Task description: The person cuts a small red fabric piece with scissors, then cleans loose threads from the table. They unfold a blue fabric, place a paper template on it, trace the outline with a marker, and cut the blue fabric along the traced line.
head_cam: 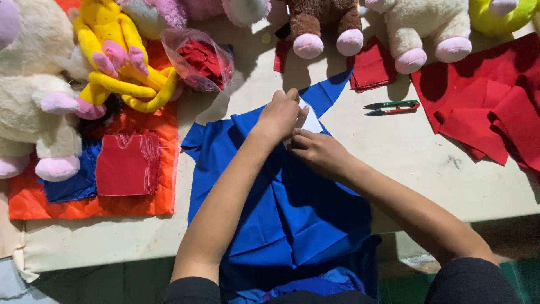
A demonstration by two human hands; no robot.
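A large piece of blue cloth [292, 214] lies folded on the pale table [405, 163] and hangs over its front edge into my lap. On its far part rests a small white card [311, 123]. My left hand [279, 115] presses flat on the cloth and the card's left side. My right hand [316, 149] sits just in front of the card, fingers pinching at its near edge together with the cloth. Both forearms cross over the blue cloth.
Small thread snips [392, 107] lie right of my hands. Red cloth pieces [495, 95] cover the right side. A clear bag of red scraps [199, 59], a yellow plush [121, 50], other plush toys along the back, and orange cloth [84, 208] with a red stack sit left.
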